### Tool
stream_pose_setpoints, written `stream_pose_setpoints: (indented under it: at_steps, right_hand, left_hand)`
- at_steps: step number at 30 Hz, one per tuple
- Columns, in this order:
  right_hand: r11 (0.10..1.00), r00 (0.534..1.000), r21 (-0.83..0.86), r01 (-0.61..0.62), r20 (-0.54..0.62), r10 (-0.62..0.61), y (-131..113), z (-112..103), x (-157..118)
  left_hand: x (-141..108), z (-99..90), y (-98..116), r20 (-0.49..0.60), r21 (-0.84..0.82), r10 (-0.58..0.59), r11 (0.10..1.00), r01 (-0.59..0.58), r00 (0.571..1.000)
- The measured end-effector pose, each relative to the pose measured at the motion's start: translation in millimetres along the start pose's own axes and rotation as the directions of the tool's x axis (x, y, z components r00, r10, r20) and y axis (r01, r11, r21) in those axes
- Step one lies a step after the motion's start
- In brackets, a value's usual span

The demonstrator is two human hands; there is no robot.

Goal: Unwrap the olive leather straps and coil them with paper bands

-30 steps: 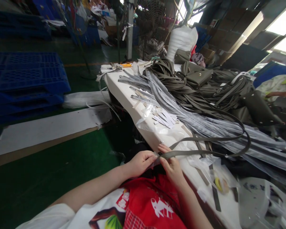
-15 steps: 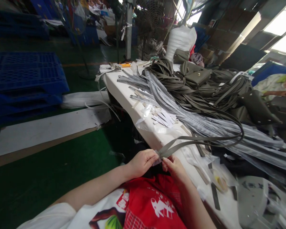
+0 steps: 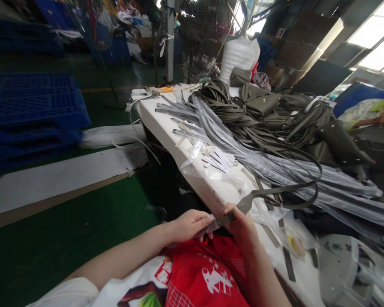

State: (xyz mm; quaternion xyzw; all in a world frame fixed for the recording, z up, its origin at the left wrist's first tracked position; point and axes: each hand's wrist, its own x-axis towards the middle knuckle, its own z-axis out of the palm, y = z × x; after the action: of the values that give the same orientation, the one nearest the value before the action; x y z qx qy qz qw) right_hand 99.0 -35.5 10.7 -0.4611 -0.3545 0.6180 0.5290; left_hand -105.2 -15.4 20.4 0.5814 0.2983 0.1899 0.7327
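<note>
A long olive-grey strap loops out over the table's near side and back to my hands. My left hand is closed on its near end, where a clear plastic film shows around the strap. A short way to the right, my right hand pinches the same strap between thumb and fingers. Both hands are just above my red apron, at the table's edge. The fingers partly hide the strap's end.
On the white table lie plastic-wrapped straps, a heap of bare straps, olive bags and white paper strips. A tape roll is at right. Blue pallets stand left. Another person's arm shows far right.
My right hand has moved up and right along the strap, away from my left hand. The strap between them now lies stretched out flat, and its loop has dipped.
</note>
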Motion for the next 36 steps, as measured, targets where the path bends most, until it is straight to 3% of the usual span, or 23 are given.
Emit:
stream_pose_setpoints:
  at_steps: [3,6,10,12,14,16,18,21,24,28,30,32,36]
  right_hand:
    - [0.982,0.992,-0.151,0.111,-0.043,-0.119,-5.3,13.2,5.3]
    - [0.951,0.99,-0.278,0.136,0.014,-0.138,-3.5,36.2,2.7]
    - [0.989,0.994,-0.115,0.096,0.062,-0.09,-15.6,49.6,0.4]
    - [0.984,0.987,0.077,0.159,0.003,-0.159,-37.9,40.2,3.6]
    - [0.923,0.957,0.251,0.29,-0.103,-0.272,-66.8,24.5,8.0]
    - [0.866,0.919,0.308,0.393,-0.169,-0.357,-92.5,10.5,11.9]
    - [0.873,0.916,0.282,0.398,-0.17,-0.363,-106.9,5.0,15.0]
    - [0.926,0.949,0.219,0.307,-0.146,-0.28,-102.8,15.1,19.5]
    - [0.954,0.964,0.162,0.253,-0.123,-0.235,-77.4,37.6,24.3]
    - [0.983,0.993,0.15,0.105,0.03,-0.111,-46.0,58.9,26.6]
    - [0.978,0.995,0.187,0.093,0.005,-0.096,-46.5,55.1,27.4]
    - [0.95,0.98,0.256,0.179,-0.137,-0.148,-59.3,40.0,30.4]
    - [0.887,0.94,0.355,0.295,-0.276,-0.202,-94.1,1.6,39.4]
  left_hand:
    - [3.5,8.7,-0.4,-0.124,0.098,0.097,0.992,-0.085,0.987]
    - [9.7,15.4,-0.2,-0.284,0.268,0.229,0.951,-0.152,0.931]
    - [10.7,11.4,3.7,-0.359,0.439,0.361,0.879,-0.185,0.861]
    - [6.4,3.8,4.2,-0.325,0.462,0.366,0.866,-0.191,0.872]
    - [0.6,-5.3,1.8,-0.286,0.427,0.296,0.891,-0.155,0.911]
    - [-4.0,-13.9,-2.9,-0.242,0.355,0.178,0.931,-0.084,0.954]
    - [-4.6,-21.0,-7.7,-0.215,0.286,0.102,0.957,-0.038,0.971]
    - [3.0,-27.1,-8.2,-0.195,0.245,0.133,0.966,-0.084,0.972]
    - [14.5,-24.1,3.6,-0.167,0.267,0.199,0.952,-0.15,0.966]
    - [22.0,-10.2,26.7,-0.301,0.367,0.298,0.913,-0.178,0.906]
    - [21.7,-6.9,33.0,-0.324,0.456,0.354,0.871,-0.183,0.878]
    - [18.6,-8.5,33.0,-0.307,0.528,0.384,0.83,-0.18,0.871]
    - [7.9,-17.0,24.0,-0.25,0.496,0.273,0.86,-0.119,0.929]
